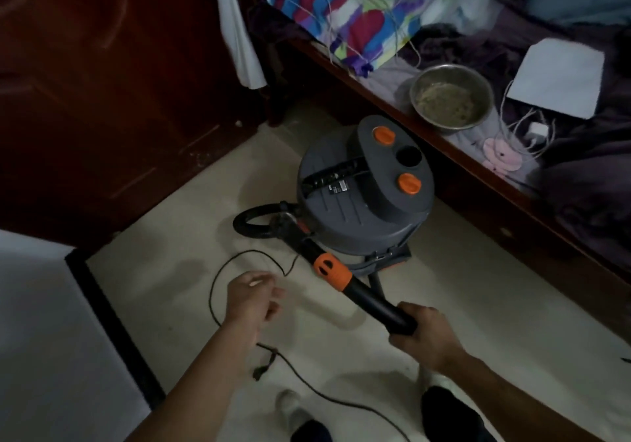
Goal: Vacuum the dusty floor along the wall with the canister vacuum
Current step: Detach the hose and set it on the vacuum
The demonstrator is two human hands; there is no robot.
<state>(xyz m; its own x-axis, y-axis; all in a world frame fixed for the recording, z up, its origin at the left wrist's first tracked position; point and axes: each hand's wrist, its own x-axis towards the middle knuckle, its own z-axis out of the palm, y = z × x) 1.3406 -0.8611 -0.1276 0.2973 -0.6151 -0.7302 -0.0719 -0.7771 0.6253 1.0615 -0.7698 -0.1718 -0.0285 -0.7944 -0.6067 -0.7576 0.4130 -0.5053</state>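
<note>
Vacuum wand (368,296) sits in your right hand (421,337), fingers wrapped tight around its black end, the orange collar (333,270) just above your grip. Your left hand (254,299) hangs loosely open over the pale floor (478,305), holding nothing, near the black cord (218,308). Beyond the wand, the grey canister (362,195) stands on the floor beside the bed frame (478,164).
</note>
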